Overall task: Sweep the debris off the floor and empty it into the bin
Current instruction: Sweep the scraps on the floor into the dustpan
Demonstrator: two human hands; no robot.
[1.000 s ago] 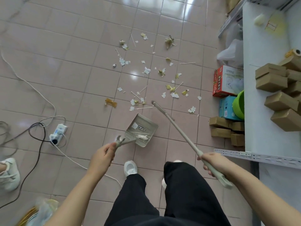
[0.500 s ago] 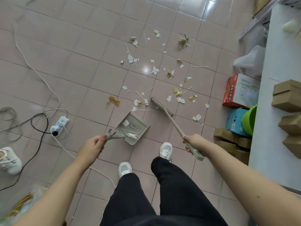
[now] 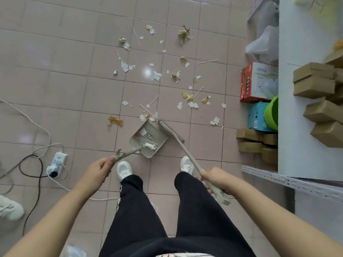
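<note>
Paper scraps, thin sticks and yellowish bits of debris [image 3: 168, 76] lie scattered over the pink floor tiles ahead of me. A beige dustpan [image 3: 149, 139] rests on the floor in front of my feet, with a few scraps inside. My left hand [image 3: 98, 170] grips its long handle. My right hand [image 3: 216, 179] grips the beige broom handle [image 3: 183, 147], whose narrow head touches the floor at the dustpan's right edge. No bin is in view.
A white power strip [image 3: 55, 162] with black and white cables lies on the floor at left. At right stand a white shelf unit [image 3: 300, 127] with brown boxes, a red carton [image 3: 257, 82], a blue box [image 3: 257, 116] and a green tub [image 3: 272, 113]. Another person's shoe [image 3: 9, 208] shows at far left.
The broom head has moved in against the dustpan's right edge. My right hand drew back toward my body, and the view shifted left and closer.
</note>
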